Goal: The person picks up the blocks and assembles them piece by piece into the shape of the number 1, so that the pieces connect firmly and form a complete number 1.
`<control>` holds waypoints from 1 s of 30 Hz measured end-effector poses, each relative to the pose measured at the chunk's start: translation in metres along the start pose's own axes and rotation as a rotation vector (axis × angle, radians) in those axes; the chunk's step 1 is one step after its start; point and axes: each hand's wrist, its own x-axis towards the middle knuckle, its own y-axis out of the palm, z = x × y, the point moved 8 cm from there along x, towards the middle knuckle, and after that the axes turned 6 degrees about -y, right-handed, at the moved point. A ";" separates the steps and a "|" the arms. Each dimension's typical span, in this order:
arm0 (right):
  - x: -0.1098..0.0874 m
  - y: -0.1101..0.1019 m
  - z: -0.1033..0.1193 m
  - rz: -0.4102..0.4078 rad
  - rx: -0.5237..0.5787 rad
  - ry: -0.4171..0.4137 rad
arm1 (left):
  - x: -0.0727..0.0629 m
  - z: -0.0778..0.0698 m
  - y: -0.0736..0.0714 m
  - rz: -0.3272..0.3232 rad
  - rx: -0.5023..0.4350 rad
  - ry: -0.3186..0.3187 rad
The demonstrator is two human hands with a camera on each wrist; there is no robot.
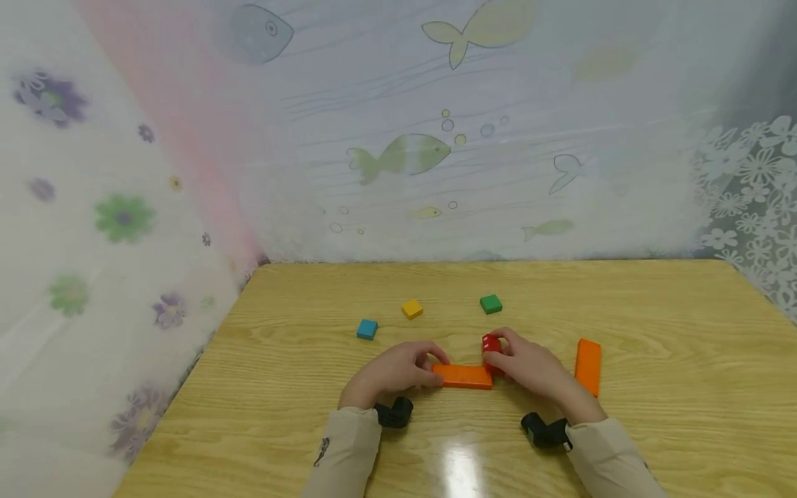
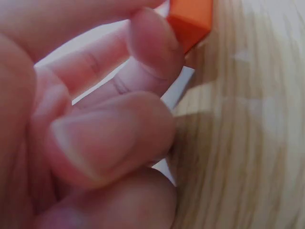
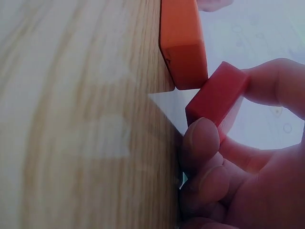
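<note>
Wood-grain tabletop (image 1: 685, 332): orange bar (image 1: 465, 376) and red block (image 1: 488, 344), both held

Nearest, we see the left hand (image 1: 394, 373) pinching the orange bar's left end. Just beside its right end, the right hand (image 1: 530, 365) grips the red block. Both seem light, rigid, smooth; we'd grasp opposite sides. Beyond lie a blue tile (image 1: 367, 329), yellow tile (image 1: 412, 308) and green tile (image 1: 490, 303).

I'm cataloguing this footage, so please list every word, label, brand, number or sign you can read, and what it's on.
No text is readable.
Red rectangular block in the right hand: white marks, too small to read.
Cream fabric left sleeve: dark mark, too small to read.
Black bent device at right wrist: pale mark, too small.
</note>
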 end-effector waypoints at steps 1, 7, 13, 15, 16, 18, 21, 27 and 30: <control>0.000 0.000 0.000 0.002 0.001 0.001 | 0.001 0.001 0.000 -0.005 -0.005 0.000; 0.001 0.001 0.001 0.007 0.016 -0.012 | 0.003 0.005 0.002 -0.006 -0.034 -0.005; 0.004 0.000 0.004 -0.003 0.021 -0.023 | 0.003 0.004 0.004 0.029 -0.064 0.000; 0.005 0.000 0.005 -0.009 0.002 -0.026 | 0.003 0.003 0.004 0.033 -0.064 0.004; 0.005 0.000 0.006 -0.009 -0.011 -0.025 | 0.003 0.003 0.004 0.034 -0.065 0.004; 0.005 0.001 0.008 -0.008 -0.039 -0.031 | 0.004 0.004 0.005 0.029 -0.055 0.003; 0.005 0.004 0.015 -0.007 -0.093 -0.061 | 0.004 0.005 0.006 0.026 -0.048 -0.005; 0.004 0.012 0.026 -0.006 -0.147 -0.087 | 0.003 0.004 0.007 0.045 -0.060 -0.014; 0.005 0.017 0.030 -0.005 -0.148 -0.085 | 0.002 0.003 0.007 0.044 -0.053 -0.017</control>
